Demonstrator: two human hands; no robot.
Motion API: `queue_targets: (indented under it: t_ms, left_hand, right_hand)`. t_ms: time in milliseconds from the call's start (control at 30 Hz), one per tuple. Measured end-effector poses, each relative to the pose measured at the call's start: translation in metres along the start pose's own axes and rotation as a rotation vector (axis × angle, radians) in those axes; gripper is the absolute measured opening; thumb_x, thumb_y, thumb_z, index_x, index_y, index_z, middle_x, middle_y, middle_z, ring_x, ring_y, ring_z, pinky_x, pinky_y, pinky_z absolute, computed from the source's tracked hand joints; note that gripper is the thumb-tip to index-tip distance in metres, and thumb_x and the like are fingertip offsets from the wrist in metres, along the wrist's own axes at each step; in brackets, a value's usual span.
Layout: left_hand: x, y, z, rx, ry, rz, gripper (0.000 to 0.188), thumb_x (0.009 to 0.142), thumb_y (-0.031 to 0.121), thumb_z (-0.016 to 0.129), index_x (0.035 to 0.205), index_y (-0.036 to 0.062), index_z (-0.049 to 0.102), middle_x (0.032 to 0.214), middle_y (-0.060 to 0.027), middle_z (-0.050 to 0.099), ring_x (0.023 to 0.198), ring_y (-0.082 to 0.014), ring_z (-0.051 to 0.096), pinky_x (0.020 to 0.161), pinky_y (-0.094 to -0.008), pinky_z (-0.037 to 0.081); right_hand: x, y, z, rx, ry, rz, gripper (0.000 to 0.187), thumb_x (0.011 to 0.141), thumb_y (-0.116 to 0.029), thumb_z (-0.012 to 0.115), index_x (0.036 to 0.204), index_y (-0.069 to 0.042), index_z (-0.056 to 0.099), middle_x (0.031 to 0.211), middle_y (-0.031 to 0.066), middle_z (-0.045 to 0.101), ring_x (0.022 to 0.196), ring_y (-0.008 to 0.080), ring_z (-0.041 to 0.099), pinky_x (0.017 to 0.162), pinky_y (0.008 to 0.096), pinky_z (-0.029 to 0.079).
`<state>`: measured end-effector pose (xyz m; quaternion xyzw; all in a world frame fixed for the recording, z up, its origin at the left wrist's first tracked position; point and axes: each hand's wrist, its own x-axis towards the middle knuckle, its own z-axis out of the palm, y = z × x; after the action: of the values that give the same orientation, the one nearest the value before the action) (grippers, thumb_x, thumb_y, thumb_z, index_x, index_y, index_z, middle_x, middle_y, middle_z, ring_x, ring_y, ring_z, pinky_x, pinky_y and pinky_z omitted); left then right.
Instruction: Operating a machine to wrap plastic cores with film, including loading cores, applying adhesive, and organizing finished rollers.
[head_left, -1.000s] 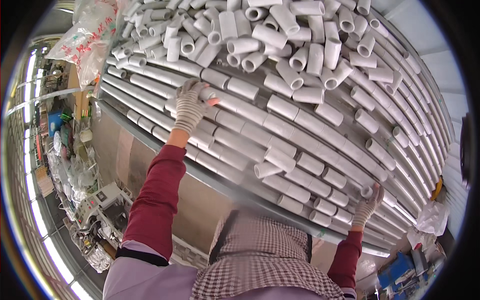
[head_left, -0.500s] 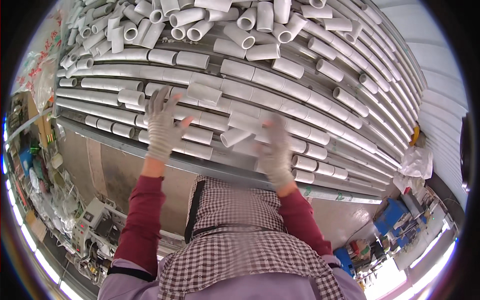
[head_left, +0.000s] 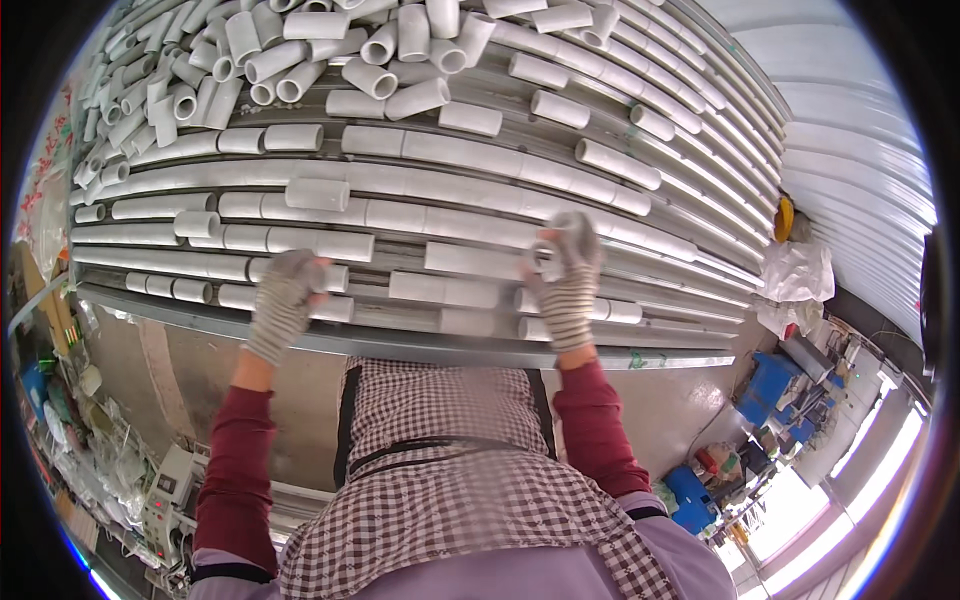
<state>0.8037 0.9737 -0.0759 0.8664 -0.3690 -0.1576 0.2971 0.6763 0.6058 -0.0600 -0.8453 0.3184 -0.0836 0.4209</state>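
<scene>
White short tubes lie end to end in the grooves of a grey metal rack. My left hand, in a striped glove with bare fingertips, is over the near rows at the left. Its fingers are bent but apart from the thumb, with no tube seen between them. My right hand, gloved alike, is closed around a short white tube whose round open end faces me. Left of that hand, white tubes lie in a groove; another nearby tube is blurred.
A heap of loose white tubes covers the far left of the rack. One tube lies across the rows. White plastic bags hang beyond the right end. A control box stands at lower left, blue containers at lower right.
The whole view has shifted. My right hand has moved farther over the rack and grips a tube; my left has come nearer the front edge. The slanted tube between them no longer lies there.
</scene>
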Motion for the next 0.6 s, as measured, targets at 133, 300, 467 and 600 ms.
queue_targets:
  t_ms: [133, 300, 467, 600]
  left_hand:
    - [0.05, 0.077, 0.069, 0.198, 0.029, 0.08, 0.042, 0.064, 0.014, 0.071, 0.104, 0.0134, 0.062, 0.107, -0.0055, 0.059, 0.103, -0.0283, 0.055, 0.102, -0.0479, 0.037]
    - [0.063, 0.084, 0.096, 0.252, 0.007, 0.162, 0.044, 0.069, 0.014, 0.068, 0.112, 0.0145, 0.059, 0.113, -0.005, 0.057, 0.108, -0.0256, 0.053, 0.106, -0.0505, 0.033]
    - [0.036, 0.072, 0.083, 0.386, -0.034, -0.121, 0.051, 0.068, 0.011, 0.068, 0.118, 0.0125, 0.056, 0.122, -0.01, 0.053, 0.114, -0.0316, 0.049, 0.105, -0.0503, 0.034]
    - [0.056, 0.075, 0.08, 0.272, -0.042, 0.021, 0.044, 0.07, 0.006, 0.063, 0.113, 0.0081, 0.058, 0.117, -0.0113, 0.056, 0.112, -0.0338, 0.051, 0.101, -0.0464, 0.039]
  right_hand:
    - [0.022, 0.072, -0.081, -0.752, -0.134, -0.057, 0.053, 0.058, -0.015, 0.083, 0.108, -0.023, 0.066, 0.142, 0.0114, 0.04, 0.129, 0.0366, 0.038, 0.105, 0.0477, 0.039]
    - [0.022, 0.104, -0.101, -0.491, -0.494, -0.261, 0.053, 0.061, -0.02, 0.082, 0.11, -0.022, 0.062, 0.145, 0.0089, 0.039, 0.138, 0.0368, 0.027, 0.109, 0.0508, 0.031]
    - [0.012, 0.152, -0.146, 0.246, -0.294, 0.361, 0.059, 0.066, -0.022, 0.078, 0.119, -0.019, 0.054, 0.131, 0.0069, 0.05, 0.131, 0.0321, 0.038, 0.106, 0.0505, 0.033]
    - [0.028, 0.167, -0.142, -0.752, -0.117, 0.01, 0.064, 0.066, -0.017, 0.078, 0.125, -0.018, 0.052, 0.129, 0.0111, 0.051, 0.127, 0.0319, 0.042, 0.107, 0.0481, 0.033]
